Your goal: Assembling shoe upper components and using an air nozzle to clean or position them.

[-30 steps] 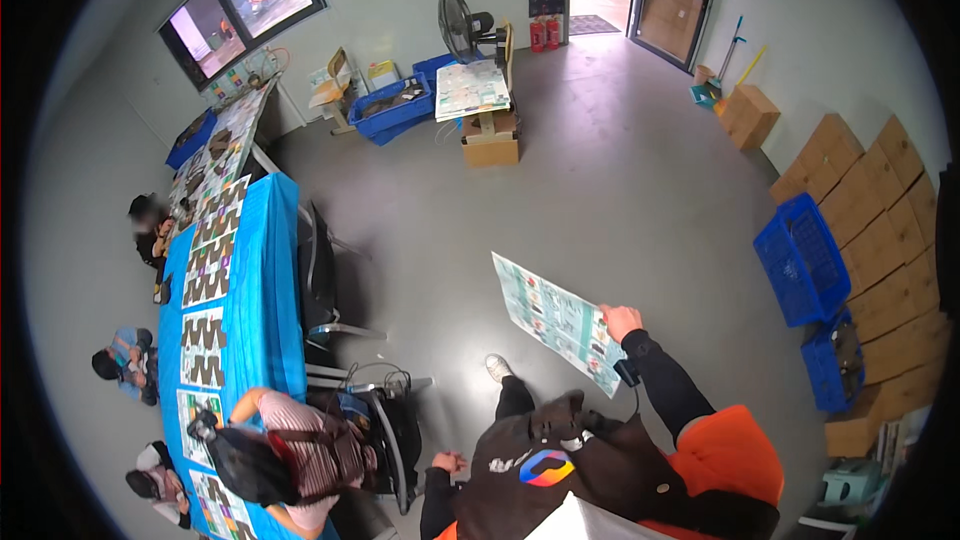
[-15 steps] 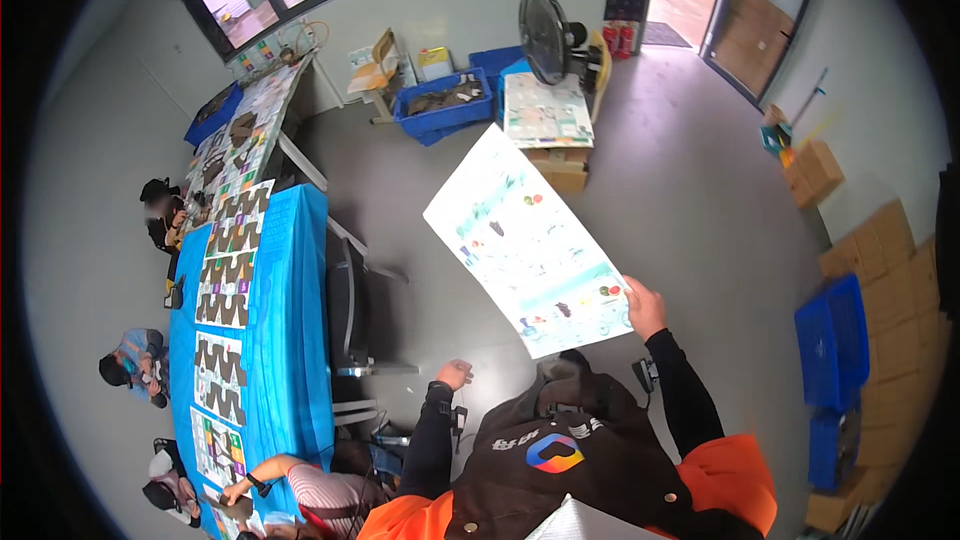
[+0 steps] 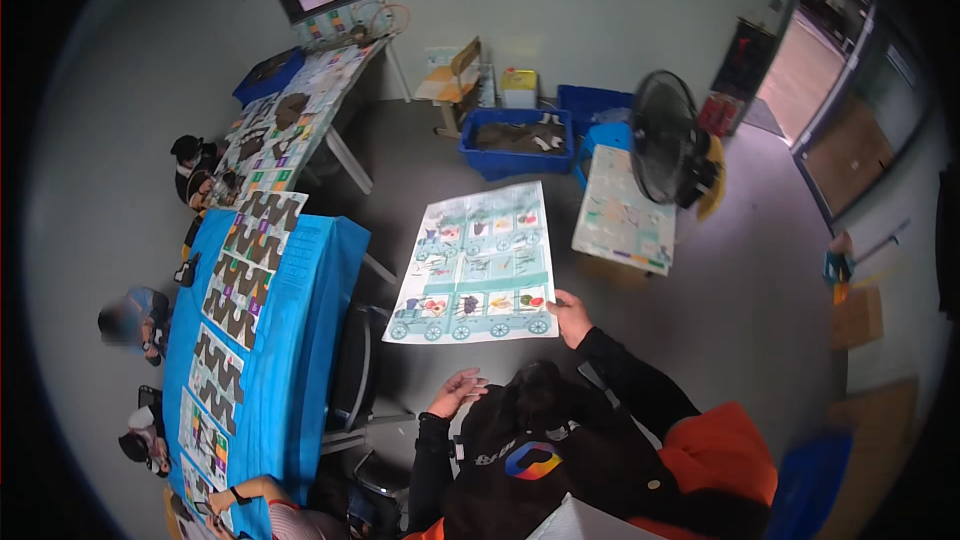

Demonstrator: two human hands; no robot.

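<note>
A large printed sheet (image 3: 470,265) with pictures of carts, fruit and vegetables spreads out in front of me. My right hand (image 3: 571,319) pinches its near right corner, thumb on the printed face. Below the sheet's near edge, my left hand (image 3: 457,392) is apart from it, fingers loosely stretched and holding nothing. My dark apron with a coloured emblem (image 3: 533,460) shows beneath both hands.
To the left is a blue-covered table (image 3: 300,340) with dark cut pieces on sheets; several people sit along it. A black chair (image 3: 352,370) stands beside it. Ahead are a blue crate (image 3: 517,162), a fan (image 3: 665,135) and a sheet-topped stand (image 3: 622,210). An open doorway (image 3: 815,60) lies far right.
The sheet has swung from a slant to nearly square before me, its print now clearer. My view has turned left. My left hand has risen toward the sheet with its fingers extended.
</note>
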